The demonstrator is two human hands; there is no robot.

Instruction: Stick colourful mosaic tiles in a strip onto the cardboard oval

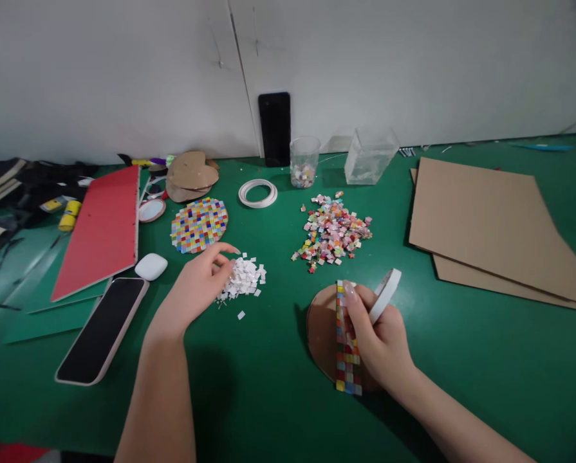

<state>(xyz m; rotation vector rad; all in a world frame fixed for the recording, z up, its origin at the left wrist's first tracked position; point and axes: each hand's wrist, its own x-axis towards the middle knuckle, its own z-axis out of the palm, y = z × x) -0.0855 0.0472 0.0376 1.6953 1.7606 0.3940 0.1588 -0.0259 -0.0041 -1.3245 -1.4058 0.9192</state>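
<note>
The brown cardboard disc lies on the smooth green surface, near and right of the middle on my feed. Across it, from its far edge to its near one, runs a strip of glassy mosaic squares in yellow, orange, red and blue. Over the disc's right side I have the right hand, its fingers curled in and closed around a white roll, a thin ring that stands tilted out of the grip; the thumb tip rests at the strip's far end.

Further left, the left hand reaches to a heap of small, flat white squares. Its fingers are loosely bent, thumb and forefinger close together at the heap's left edge; from here I can't tell whether they pinch a piece.

Beyond, between the two hands, I see a loose pile of shiny, many-coloured bits, mostly pink. Far left lies a round mosaic, its face covered in glossy squares, and to its right a flat white coil. A clear cup and a clear box stand at the far edge. Flat brown cardboard sheets overlap at right.
</note>
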